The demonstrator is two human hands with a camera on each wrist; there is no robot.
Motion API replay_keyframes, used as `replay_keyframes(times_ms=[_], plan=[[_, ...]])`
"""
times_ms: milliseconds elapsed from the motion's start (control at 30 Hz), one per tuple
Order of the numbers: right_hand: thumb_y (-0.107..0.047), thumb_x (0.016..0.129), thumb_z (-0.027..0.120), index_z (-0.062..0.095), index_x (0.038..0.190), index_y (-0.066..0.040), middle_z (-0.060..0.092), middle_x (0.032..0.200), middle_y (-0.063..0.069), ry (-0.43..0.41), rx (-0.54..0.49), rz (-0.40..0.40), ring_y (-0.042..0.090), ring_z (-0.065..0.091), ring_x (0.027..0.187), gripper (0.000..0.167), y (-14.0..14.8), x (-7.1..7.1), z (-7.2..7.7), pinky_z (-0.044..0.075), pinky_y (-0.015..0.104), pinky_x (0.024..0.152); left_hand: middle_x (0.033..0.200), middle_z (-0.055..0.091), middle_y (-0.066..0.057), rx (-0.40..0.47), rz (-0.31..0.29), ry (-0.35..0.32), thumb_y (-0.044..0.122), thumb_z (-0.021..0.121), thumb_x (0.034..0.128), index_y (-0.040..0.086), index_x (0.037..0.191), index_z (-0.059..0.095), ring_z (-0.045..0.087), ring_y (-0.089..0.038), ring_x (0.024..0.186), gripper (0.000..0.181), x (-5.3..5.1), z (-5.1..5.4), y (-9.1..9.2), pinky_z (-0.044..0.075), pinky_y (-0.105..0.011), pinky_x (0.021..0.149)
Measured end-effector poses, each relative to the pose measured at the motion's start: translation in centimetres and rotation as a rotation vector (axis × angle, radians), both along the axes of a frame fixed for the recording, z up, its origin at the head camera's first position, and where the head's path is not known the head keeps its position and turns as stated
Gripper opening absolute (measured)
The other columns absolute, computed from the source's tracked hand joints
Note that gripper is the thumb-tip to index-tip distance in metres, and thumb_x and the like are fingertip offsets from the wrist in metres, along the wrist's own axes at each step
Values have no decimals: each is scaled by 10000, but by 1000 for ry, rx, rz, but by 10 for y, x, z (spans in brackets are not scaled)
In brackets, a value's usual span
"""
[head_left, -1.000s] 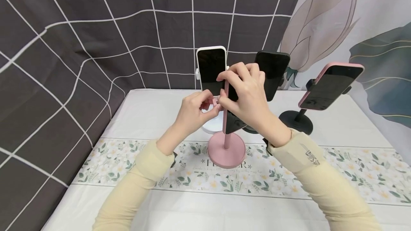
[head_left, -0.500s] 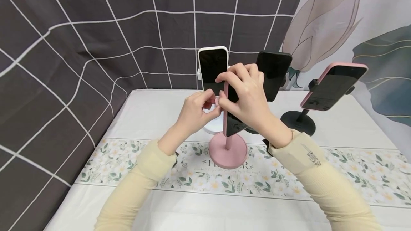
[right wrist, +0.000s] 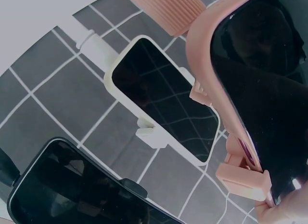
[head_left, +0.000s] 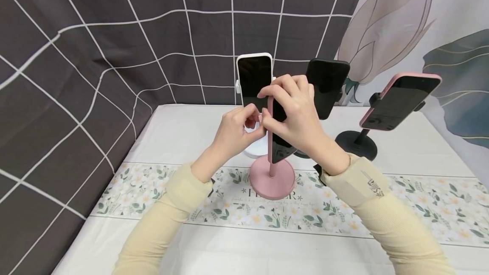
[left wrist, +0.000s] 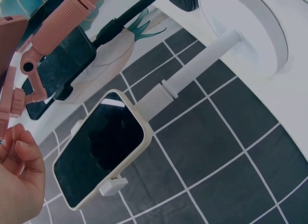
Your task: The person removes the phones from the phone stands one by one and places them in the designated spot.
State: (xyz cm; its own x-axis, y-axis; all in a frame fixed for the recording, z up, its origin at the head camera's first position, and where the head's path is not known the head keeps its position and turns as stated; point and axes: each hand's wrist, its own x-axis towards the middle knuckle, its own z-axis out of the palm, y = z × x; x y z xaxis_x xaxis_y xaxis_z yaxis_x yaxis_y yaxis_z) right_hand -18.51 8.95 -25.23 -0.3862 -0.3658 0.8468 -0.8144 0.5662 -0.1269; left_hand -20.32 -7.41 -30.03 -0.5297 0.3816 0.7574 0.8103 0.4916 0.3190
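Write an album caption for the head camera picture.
Left hand and right hand at a pink-edged phone on a pink stand, white phone behind.

Pink-cased phone [head_left: 280,148], screen [right wrist: 269,94] dark, roughly upright, on pink round-based stand [head_left: 272,181]

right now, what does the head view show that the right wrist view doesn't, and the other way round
Only the head view: the floral runner, round pink base, pale yellow sleeves and far-right pink-cased phone.
Only the right wrist view: the ribbed pink collar, and grid lines reflected on the white-cased phone.
Both: the white-cased phone itself, the black phone and the near pink-cased phone.
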Motion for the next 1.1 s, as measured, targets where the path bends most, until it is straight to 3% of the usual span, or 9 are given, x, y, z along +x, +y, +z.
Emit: replay_keyframes(times_ms=[167, 433, 833, 1100], plan=[[-73, 785, 586, 632, 988, -40, 557, 951, 139, -15, -5, 15, 329, 384, 926, 211, 3, 1, -2, 289, 491, 770, 620, 538, -45, 29, -30, -58, 80, 626, 744, 39, 741, 525, 501, -126, 591, 109, -1, -2, 4, 419, -217, 568], [-73, 763, 587, 626, 938, -16, 569, 918, 139, -12, -115, 147, 323, 393, 913, 187, 5, 0, -5, 291, 428, 856, 614, 538, -36, 36, -32, -127, 65, 666, 717, 53, 737, 514, 502, -111, 586, 154, 1, -3, 7, 399, -182, 567], [-76, 763, 548, 626, 868, -1, 553, 840, 145, 60, -237, 292, 299, 395, 881, 151, 3, -2, -9, 297, 319, 857, 635, 565, -52, 50, -41, -132, 65, 675, 737, 47, 745, 511, 535, -129, 586, 165, 0, -2, 7, 425, -176, 567], [-241, 869, 591, 596, 837, 3, 523, 814, 142, 105, -363, 406, 188, 408, 917, 245, 2, -4, -13, 293, 295, 876, 619, 575, -51, 67, -59, -158, 89, 663, 771, 48, 727, 523, 528, -111, 561, 153, -1, -4, 4, 415, -157, 539]])
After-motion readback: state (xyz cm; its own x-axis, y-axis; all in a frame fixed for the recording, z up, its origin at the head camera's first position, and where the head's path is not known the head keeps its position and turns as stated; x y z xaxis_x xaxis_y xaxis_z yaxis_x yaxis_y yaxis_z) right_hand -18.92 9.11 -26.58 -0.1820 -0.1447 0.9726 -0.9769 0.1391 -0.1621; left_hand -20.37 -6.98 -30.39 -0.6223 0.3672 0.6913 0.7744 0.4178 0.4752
